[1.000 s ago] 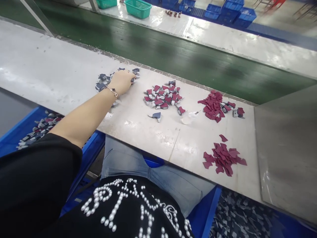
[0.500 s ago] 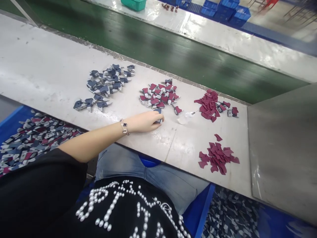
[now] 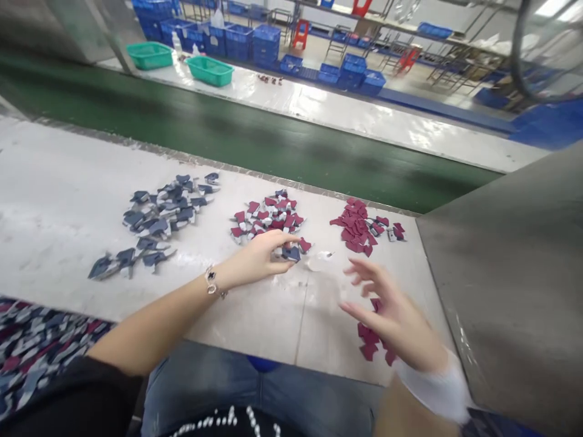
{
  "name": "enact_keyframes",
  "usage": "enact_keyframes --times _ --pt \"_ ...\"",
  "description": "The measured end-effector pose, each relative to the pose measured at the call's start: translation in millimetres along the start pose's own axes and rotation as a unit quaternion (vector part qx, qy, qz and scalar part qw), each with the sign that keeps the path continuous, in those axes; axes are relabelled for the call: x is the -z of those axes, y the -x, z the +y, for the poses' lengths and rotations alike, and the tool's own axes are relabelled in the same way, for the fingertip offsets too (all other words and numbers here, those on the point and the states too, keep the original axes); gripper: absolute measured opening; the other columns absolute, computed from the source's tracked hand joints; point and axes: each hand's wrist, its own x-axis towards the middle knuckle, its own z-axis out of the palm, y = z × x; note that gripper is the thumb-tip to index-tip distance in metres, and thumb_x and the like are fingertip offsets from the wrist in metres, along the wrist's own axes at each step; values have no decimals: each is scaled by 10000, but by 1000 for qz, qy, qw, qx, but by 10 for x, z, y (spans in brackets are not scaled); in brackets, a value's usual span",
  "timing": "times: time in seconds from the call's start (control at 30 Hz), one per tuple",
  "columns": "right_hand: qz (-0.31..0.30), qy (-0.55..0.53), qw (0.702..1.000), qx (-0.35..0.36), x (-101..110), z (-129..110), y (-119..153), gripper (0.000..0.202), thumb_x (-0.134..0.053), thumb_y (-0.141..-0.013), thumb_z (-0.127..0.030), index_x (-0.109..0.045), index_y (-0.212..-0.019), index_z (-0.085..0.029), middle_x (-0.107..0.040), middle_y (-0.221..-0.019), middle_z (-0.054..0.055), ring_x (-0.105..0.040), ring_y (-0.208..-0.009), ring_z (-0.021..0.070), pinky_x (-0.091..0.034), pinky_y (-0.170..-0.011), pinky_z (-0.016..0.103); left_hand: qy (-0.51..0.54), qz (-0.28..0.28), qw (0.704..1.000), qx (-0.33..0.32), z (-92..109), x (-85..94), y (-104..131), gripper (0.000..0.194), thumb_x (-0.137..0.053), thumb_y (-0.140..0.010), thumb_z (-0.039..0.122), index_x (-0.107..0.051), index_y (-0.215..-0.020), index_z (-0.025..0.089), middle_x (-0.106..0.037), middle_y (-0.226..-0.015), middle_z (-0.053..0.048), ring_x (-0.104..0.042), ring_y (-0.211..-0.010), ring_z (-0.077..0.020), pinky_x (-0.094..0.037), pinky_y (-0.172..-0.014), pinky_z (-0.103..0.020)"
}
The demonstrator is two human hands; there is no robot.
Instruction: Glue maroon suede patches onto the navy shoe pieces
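Note:
My left hand is beside the middle pile, thumb and fingers closed around a navy and grey plastic piece. Just behind it lies a heap of maroon and grey pieces. My right hand, a white band at its wrist, hovers with fingers apart and holds nothing; motion blurs it. Beneath it, a lower pile of flat maroon pieces is partly hidden. A translucent white object with a thin metal tip rests between my hands. Farther back sits another pile of flat maroon pieces.
Navy and grey pieces lie in a spread at left. A few assembled maroon pieces sit near the metal panel at right. Behind the table runs a green belt. Mixed pieces fill the lower left.
My right hand has come into view from the lower right. My left hand still has the navy piece, now turned between thumb and fingers. The view has tilted upward.

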Motion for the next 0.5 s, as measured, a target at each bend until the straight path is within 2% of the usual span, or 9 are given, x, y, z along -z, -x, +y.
enact_keyframes --times 0.1,0.2,0.23,0.3,0.4,0.43,0.5 --pt "-4 -45 999 -9 -300 105 -441 449 -726 -897 -382 -580 -1280 -198 -622 -1288 100 -631 -1110 271 -545 -938 485 106 56 992 30 -57 -19 6 443 -809 -794 321 -632 -1180 192 -685 -1111 -88 -660 -1048 -236 -563 -947 -418" --pt "-39 -90 995 -3 -384 53 -670 254 -716 -880 -383 -637 -1070 -233 -702 -1113 50 -657 -1067 265 -528 -963 439 213 66 973 58 -113 -16 35 385 -859 -744 334 -650 -1030 183 -706 -1010 -67 -706 -985 -223 -621 -842 -355" --pt "-45 -102 994 -6 -349 10 -690 221 -683 -903 -401 -623 -1050 -245 -708 -1074 42 -671 -1025 256 -541 -925 419 245 63 965 66 -128 -12 45 370 -867 -733 348 -658 -988 179 -708 -983 -62 -719 -942 -216 -631 -800 -336" --pt "-43 -121 991 -22 -218 -90 -671 279 -615 -949 -447 -545 -1153 -271 -711 -1041 37 -688 -936 242 -567 -809 390 295 53 951 79 -153 -6 61 352 -841 -763 402 -681 -983 178 -713 -984 -65 -733 -873 -202 -644 -746 -321" --pt "-6 -147 988 -56 -11 -222 -570 450 -611 -947 -500 -373 -1278 -310 -719 -926 17 -682 -750 229 -553 -637 356 385 35 916 106 -169 -17 73 347 -705 -896 457 -682 -1164 237 -708 -1021 -63 -739 -898 -194 -658 -742 -319" --pt "18 -154 986 -63 36 -254 -529 455 -638 -928 -499 -386 -1262 -320 -717 -910 10 -672 -712 220 -547 -613 343 423 27 898 118 -167 -24 74 341 -659 -935 444 -656 -1233 278 -700 -1040 -55 -739 -924 -194 -660 -743 -314" --pt "74 -156 983 -57 91 -298 -439 364 -688 -888 -468 -513 -1177 -331 -707 -964 11 -668 -723 202 -553 -619 314 489 17 862 134 -149 -42 71 344 -598 -985 394 -587 -1326 354 -674 -1086 -39 -738 -964 -194 -658 -737 -288"
